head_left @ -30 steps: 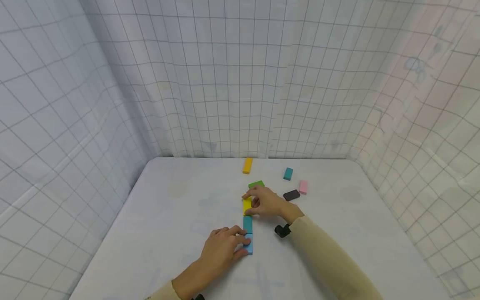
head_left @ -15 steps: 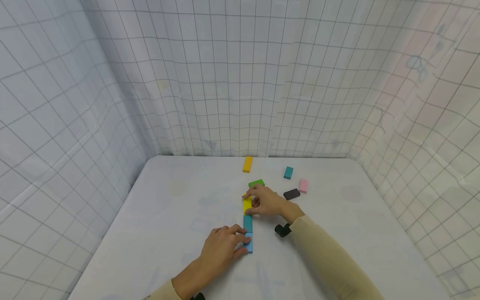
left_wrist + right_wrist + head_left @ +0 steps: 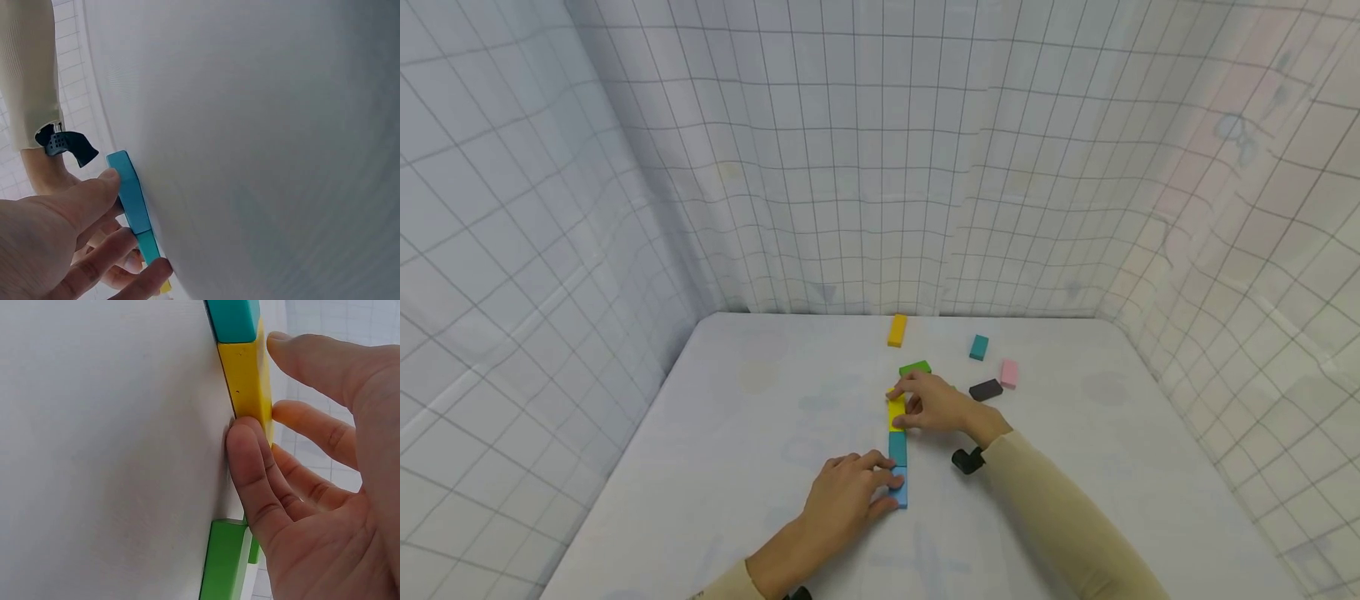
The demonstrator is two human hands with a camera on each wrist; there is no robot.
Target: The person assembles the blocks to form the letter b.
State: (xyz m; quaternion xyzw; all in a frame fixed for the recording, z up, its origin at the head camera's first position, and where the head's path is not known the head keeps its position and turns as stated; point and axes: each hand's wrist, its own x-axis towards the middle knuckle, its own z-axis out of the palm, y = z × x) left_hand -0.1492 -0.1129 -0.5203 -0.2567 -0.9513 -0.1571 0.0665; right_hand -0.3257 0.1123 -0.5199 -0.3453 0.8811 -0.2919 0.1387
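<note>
A light blue block (image 3: 899, 493), a teal block (image 3: 897, 448) and a yellow block (image 3: 896, 408) lie end to end in a straight row. The left hand (image 3: 848, 493) holds the light blue block, its thumb at the near end; in the left wrist view one fingertip reaches the teal block (image 3: 147, 245). Across the yellow block the right hand (image 3: 938, 405) spans with bent fingers. In the right wrist view, a fingertip presses the far end of the yellow block (image 3: 242, 375), and the thumb is near its joint with the teal one. Part of the yellow block is hidden.
Just beyond the right hand lies a green block (image 3: 914, 367); another green piece (image 3: 254, 550) is partly hidden. Farther back are an orange-yellow block (image 3: 897, 331), a second teal block (image 3: 978, 347), a pink block (image 3: 1009, 374) and a black block (image 3: 986, 390). Gridded white curtains (image 3: 880, 167) surround the table.
Both hands keep the same places on the light blue and yellow blocks. The row of blocks has not visibly changed; only the head view shifts slightly.
</note>
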